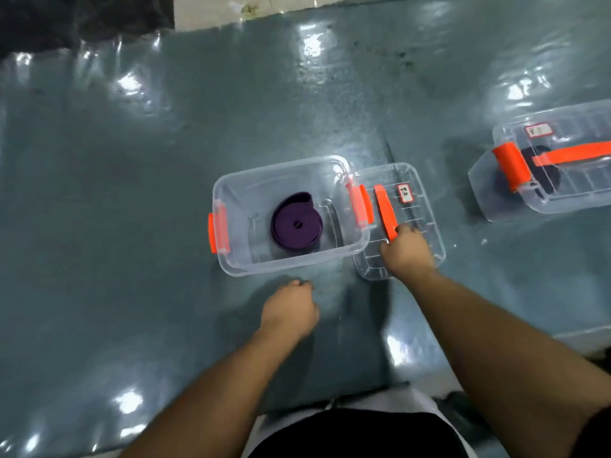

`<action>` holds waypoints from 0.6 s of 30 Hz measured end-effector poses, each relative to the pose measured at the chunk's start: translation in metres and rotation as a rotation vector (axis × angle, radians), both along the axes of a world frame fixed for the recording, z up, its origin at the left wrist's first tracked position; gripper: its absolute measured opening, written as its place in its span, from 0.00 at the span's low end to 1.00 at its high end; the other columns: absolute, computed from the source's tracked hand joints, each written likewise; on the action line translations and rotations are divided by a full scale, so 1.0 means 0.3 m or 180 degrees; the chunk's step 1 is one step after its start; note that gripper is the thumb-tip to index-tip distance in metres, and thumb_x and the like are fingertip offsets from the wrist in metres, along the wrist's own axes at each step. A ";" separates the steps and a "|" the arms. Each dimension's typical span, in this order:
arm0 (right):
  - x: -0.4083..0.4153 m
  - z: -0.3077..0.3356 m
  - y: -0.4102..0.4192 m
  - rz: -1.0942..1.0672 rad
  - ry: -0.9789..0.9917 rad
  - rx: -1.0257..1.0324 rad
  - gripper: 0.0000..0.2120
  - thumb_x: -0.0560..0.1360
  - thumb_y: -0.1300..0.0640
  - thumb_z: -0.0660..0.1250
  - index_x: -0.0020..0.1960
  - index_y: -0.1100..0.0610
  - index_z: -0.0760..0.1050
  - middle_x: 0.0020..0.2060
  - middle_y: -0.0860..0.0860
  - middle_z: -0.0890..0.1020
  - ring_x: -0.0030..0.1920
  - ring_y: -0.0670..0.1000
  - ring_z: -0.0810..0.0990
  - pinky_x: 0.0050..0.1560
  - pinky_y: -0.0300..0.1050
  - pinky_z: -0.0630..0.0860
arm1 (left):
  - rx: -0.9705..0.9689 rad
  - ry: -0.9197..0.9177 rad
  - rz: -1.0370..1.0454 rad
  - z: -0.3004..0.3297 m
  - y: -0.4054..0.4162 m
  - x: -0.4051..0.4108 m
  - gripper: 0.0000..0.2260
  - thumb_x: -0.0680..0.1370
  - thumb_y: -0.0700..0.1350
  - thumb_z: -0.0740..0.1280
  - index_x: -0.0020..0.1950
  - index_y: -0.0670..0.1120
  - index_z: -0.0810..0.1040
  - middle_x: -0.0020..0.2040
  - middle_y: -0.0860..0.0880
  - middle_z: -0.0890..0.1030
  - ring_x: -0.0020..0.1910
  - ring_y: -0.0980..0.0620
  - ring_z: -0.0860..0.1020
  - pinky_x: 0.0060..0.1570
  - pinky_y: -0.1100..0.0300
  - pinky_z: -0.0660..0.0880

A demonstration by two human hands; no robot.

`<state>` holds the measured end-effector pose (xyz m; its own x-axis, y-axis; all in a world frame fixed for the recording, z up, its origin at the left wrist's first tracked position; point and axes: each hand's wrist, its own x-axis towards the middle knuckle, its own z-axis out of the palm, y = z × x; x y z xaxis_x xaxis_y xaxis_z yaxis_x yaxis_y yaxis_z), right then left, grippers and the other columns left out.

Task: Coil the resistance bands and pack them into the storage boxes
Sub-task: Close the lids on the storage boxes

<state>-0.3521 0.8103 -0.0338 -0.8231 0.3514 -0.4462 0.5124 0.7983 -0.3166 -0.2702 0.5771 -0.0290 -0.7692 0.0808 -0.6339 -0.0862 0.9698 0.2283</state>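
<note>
An open clear storage box (231, 259) with orange latches stands on the grey mat in the middle. A coiled purple resistance band (296, 223) lies on its floor. The box's clear lid (426, 200), with an orange handle (385, 211) and a small label, lies flat on the mat right beside the box. My right hand (405, 251) grips the near end of that orange handle. My left hand (289, 309) hovers over the mat just in front of the box, fingers curled, holding nothing.
A second clear box (496, 200) with its lid on, orange handle and latch, stands at the right edge with a dark band inside. A glossy grey mat (132, 193) covers the floor. Dark cloth (66, 18) lies at the far left corner.
</note>
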 end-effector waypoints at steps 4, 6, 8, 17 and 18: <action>-0.019 -0.019 0.003 -0.0061 0.0009 0.0095 0.19 0.78 0.57 0.64 0.67 0.64 0.72 0.64 0.64 0.75 0.64 0.69 0.75 0.65 0.60 0.72 | 0.0017 0.0061 -0.0160 -0.016 0.001 -0.010 0.21 0.80 0.48 0.61 0.74 0.51 0.71 0.72 0.49 0.73 0.69 0.46 0.73 0.64 0.52 0.73; -0.044 -0.036 0.011 -0.0004 0.0071 0.0151 0.19 0.78 0.59 0.63 0.67 0.65 0.72 0.64 0.65 0.74 0.65 0.69 0.74 0.67 0.61 0.71 | 0.0008 0.0067 -0.0280 -0.023 0.007 -0.019 0.21 0.81 0.49 0.61 0.74 0.50 0.71 0.73 0.50 0.73 0.70 0.46 0.73 0.65 0.52 0.72; -0.077 -0.054 0.020 0.0161 0.0115 0.0256 0.19 0.79 0.58 0.63 0.67 0.66 0.71 0.64 0.66 0.74 0.65 0.68 0.73 0.68 0.59 0.69 | -0.0014 0.0060 -0.0341 -0.024 0.011 -0.023 0.20 0.81 0.50 0.60 0.73 0.51 0.71 0.73 0.50 0.73 0.70 0.46 0.73 0.65 0.52 0.72; -0.205 -0.107 0.045 0.0501 0.0219 0.0475 0.16 0.80 0.60 0.65 0.63 0.68 0.74 0.62 0.67 0.77 0.62 0.67 0.77 0.64 0.56 0.74 | -0.0142 -0.0060 -0.0418 -0.028 0.045 -0.024 0.19 0.81 0.51 0.61 0.72 0.49 0.71 0.71 0.47 0.74 0.68 0.43 0.74 0.65 0.49 0.73; -0.213 -0.111 0.045 0.0510 0.0218 0.0509 0.14 0.79 0.61 0.65 0.62 0.67 0.76 0.60 0.67 0.78 0.60 0.67 0.79 0.62 0.57 0.76 | -0.0143 -0.0054 -0.0393 -0.026 0.050 -0.024 0.19 0.81 0.51 0.61 0.71 0.49 0.71 0.70 0.47 0.75 0.67 0.43 0.74 0.64 0.50 0.73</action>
